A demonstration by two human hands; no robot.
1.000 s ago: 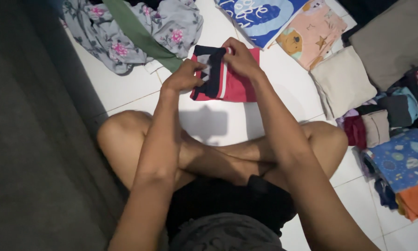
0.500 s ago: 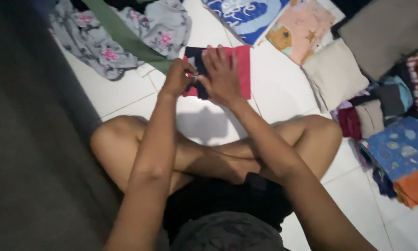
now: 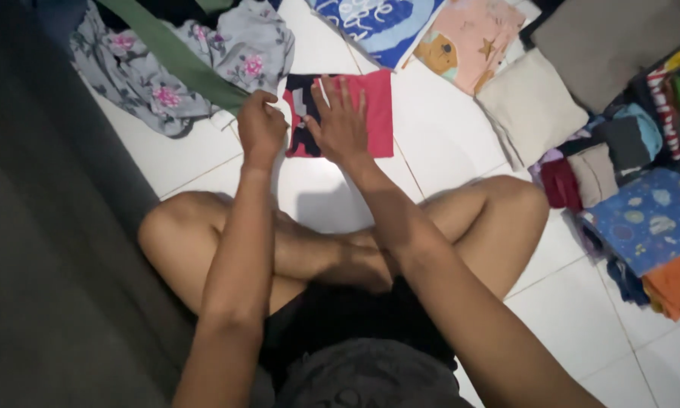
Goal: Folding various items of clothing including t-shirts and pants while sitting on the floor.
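A small folded red garment with dark navy and white parts [image 3: 374, 113] lies flat on the white tiled floor [image 3: 446, 151] in front of my crossed legs. My right hand [image 3: 340, 125] rests flat on it, palm down, fingers spread. My left hand [image 3: 260, 128] is curled into a loose fist at the garment's left edge, next to a green strip of cloth [image 3: 181, 60]; whether it pinches the garment's edge is hidden.
A grey floral cloth [image 3: 151, 83] is heaped at the back left. Folded clothes lie behind and to the right: a blue printed piece [image 3: 377, 23], a peach one [image 3: 468, 41], beige [image 3: 529, 106], and a stacked pile [image 3: 642, 219]. A dark grey surface [image 3: 45, 249] fills the left.
The garment was held up and folded in both hands, then laid on the floor. My right hand opened flat on top of it; my left hand slid to its left edge.
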